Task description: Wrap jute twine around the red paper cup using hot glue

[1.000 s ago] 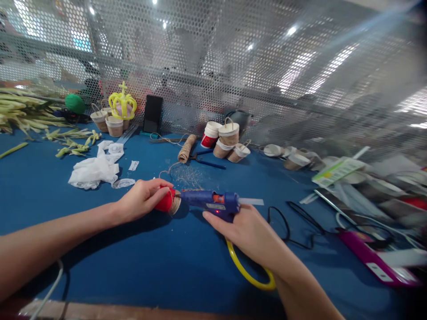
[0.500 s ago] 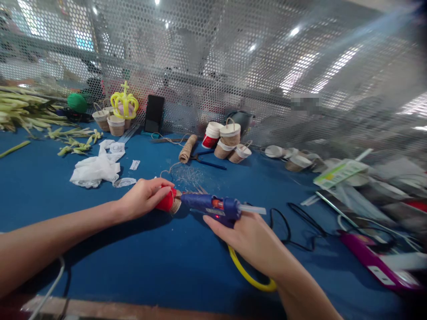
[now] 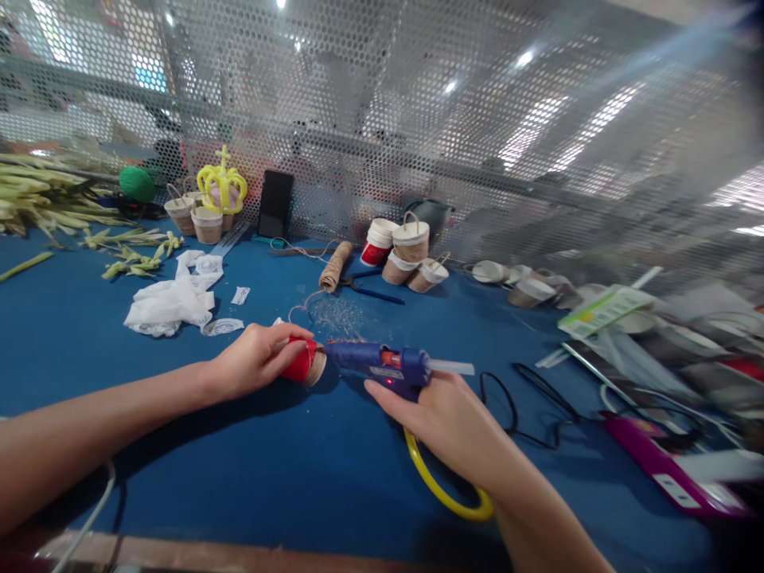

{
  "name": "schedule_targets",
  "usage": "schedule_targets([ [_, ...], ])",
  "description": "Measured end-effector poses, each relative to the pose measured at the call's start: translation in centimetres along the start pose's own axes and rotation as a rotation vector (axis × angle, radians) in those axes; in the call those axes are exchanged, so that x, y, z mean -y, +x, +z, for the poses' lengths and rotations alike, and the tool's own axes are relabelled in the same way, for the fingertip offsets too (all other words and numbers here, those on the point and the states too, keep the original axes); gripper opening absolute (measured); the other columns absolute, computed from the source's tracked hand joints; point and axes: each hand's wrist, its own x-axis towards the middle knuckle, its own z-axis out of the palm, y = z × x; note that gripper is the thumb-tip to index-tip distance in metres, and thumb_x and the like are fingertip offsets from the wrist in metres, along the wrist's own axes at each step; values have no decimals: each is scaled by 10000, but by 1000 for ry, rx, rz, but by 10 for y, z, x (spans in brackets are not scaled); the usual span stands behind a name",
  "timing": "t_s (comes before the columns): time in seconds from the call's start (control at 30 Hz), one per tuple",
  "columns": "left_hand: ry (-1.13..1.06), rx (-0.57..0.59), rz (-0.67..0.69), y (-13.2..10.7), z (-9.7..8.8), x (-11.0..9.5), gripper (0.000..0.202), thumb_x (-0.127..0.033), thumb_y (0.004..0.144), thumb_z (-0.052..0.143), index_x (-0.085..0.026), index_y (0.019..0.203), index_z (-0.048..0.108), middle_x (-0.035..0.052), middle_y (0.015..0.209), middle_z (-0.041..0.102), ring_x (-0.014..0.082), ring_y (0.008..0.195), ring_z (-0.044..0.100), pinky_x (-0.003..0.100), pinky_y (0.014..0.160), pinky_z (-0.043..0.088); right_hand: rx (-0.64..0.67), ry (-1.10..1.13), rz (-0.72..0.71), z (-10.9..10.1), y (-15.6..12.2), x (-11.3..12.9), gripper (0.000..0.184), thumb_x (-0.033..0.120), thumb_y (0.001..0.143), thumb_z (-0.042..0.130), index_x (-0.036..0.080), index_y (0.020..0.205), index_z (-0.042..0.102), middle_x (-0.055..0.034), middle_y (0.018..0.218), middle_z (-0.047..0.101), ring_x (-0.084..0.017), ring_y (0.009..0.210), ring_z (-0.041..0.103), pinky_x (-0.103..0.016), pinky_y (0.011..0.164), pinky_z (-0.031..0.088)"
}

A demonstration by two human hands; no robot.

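Note:
Closed round a small red paper cup [image 3: 300,362], my left hand [image 3: 247,360] keeps it lying on its side near the middle of the table. Twine is wrapped about the cup's right end. My right hand [image 3: 445,418] grips a blue hot glue gun [image 3: 385,368] with a lit red light and a clear glue stick out of its back. The gun's nozzle is at the twine end of the cup; I cannot tell whether it touches. From a roll of jute twine [image 3: 336,267], a loose strand runs toward the cup.
Blue pliers [image 3: 376,293] lie beyond my hands, with twine-covered cups [image 3: 411,240] behind them. White lace [image 3: 170,306] lies left. A phone [image 3: 276,203] leans on the mesh. Black cable [image 3: 540,398], a yellow ring [image 3: 442,489] and a purple power strip [image 3: 662,465] are on the right.
The glue gun's nozzle has shifted very slightly right along the cup's twine end. The cup has turned or moved a little in my left hand.

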Motion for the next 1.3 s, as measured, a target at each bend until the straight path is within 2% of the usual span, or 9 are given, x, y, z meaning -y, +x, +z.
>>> schedule_targets([
  [0.07, 20, -5, 21, 0, 1, 2, 268, -247, 850, 385, -156, 1017, 574, 15, 772, 670, 87, 578, 576, 169, 543, 438, -2, -20, 3, 0, 2, 0, 235, 290, 764, 482, 188, 552, 466, 31, 509, 510, -109, 475, 437, -235, 485, 383],
  [0.23, 28, -8, 24, 1, 2, 2, 270, -250, 850, 384, -152, 1012, 578, 16, 754, 669, 84, 567, 573, 162, 526, 433, 32, -40, -25, -3, 3, 0, 216, 269, 774, 452, 180, 613, 564, 8, 527, 535, -128, 506, 473, -245, 497, 405],
  [0.4, 35, -8, 26, 1, 0, 1, 278, -248, 851, 380, -144, 1017, 578, 17, 741, 666, 85, 561, 574, 163, 525, 433, 40, -31, -82, -5, 0, -2, 231, 267, 788, 446, 187, 607, 566, 17, 533, 537, -118, 503, 472, -231, 498, 407],
  [0.63, 65, 14, 100, -3, 1, 5, 268, -240, 848, 396, -164, 1047, 558, 30, 797, 679, 88, 584, 597, 156, 521, 434, 44, 49, -69, -7, 4, -3, 184, 257, 790, 446, 185, 695, 586, 25, 545, 516, -116, 507, 454, -220, 500, 406],
  [0.8, 83, -3, 153, -3, 1, 6, 262, -230, 849, 399, -155, 1048, 553, 28, 779, 681, 83, 566, 598, 148, 514, 435, 74, 74, -58, -7, 1, -4, 177, 272, 770, 486, 197, 620, 541, 53, 502, 494, -103, 467, 435, -216, 504, 402],
  [0.97, 91, -5, 179, -4, 1, 6, 262, -218, 842, 406, -146, 1045, 556, 35, 746, 681, 94, 581, 609, 155, 524, 448, 40, 65, 5, -7, 3, -5, 181, 278, 760, 502, 203, 599, 535, 61, 436, 449, -109, 448, 434, -219, 482, 389],
  [1.17, 91, 0, 229, -5, 1, 6, 267, -213, 844, 397, -124, 1045, 550, 46, 712, 675, 99, 554, 605, 163, 508, 449, 53, 107, 43, -8, 10, -2, 134, 251, 766, 487, 196, 661, 549, 43, 520, 514, -111, 484, 452, -215, 470, 385],
  [1.3, 97, -5, 240, -4, 1, 6, 267, -215, 845, 393, -119, 1040, 550, 50, 714, 677, 99, 541, 601, 166, 496, 443, 63, 108, 53, -8, 8, -4, 120, 252, 762, 495, 195, 673, 551, 48, 498, 492, -108, 456, 427, -215, 441, 368],
])
